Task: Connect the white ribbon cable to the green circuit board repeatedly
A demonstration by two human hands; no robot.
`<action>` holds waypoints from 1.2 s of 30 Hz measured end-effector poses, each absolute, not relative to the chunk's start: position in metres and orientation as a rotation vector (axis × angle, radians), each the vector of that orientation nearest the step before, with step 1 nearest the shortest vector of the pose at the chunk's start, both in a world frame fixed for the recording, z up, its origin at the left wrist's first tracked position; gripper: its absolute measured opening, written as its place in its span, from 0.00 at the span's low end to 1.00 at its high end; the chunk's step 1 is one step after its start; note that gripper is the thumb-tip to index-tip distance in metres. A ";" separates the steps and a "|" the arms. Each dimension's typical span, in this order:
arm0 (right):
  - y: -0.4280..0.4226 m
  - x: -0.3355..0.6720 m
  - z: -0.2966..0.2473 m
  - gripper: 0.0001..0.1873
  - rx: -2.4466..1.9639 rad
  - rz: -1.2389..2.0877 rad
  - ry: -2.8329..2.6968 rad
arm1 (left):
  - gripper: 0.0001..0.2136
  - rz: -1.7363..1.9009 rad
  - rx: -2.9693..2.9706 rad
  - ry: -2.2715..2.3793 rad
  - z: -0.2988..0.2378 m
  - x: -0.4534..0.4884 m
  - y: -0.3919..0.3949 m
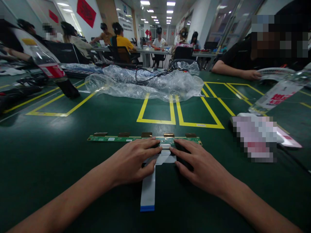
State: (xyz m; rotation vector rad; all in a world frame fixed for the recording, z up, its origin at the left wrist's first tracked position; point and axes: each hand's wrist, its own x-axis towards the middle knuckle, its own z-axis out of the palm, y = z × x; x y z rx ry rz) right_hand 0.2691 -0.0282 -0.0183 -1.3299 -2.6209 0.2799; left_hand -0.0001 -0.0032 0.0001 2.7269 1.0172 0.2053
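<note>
A long, narrow green circuit board (116, 139) lies crosswise on the dark green tabletop, with several brownish tabs along its far edge. At its middle sits a pale connector (165, 146), and a white flat ribbon cable (148, 187) runs from there toward me, ending in a blue strip. From the left, my left hand (136, 158) reaches in with fingers stretched out, fingertips at the board and connector. My right hand (198, 160) mirrors it on the other side, fingers spread, index tip by the connector's right end. Both thumbs are near the cable's folded part, which the left hand partly hides.
Crumpled clear plastic wrap (150, 82) with black cables lies beyond yellow tape outlines (155, 122). A cola bottle (52, 68) stands left. At right are a clear bottle (277, 95), a blurred pinkish item (255, 136) and a co-worker's hand (251, 75). Other people sit behind.
</note>
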 end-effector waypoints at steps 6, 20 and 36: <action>-0.027 0.270 -0.017 0.26 -1.290 0.277 -2.626 | 0.20 0.277 2.734 1.075 -0.009 0.001 0.001; -0.025 0.270 -0.014 0.21 -1.137 0.269 -2.478 | 0.22 0.262 2.699 1.516 -0.018 0.016 -0.002; -0.025 0.274 -0.012 0.17 -1.115 0.357 -2.430 | 0.32 0.182 2.191 2.310 -0.026 -0.200 0.030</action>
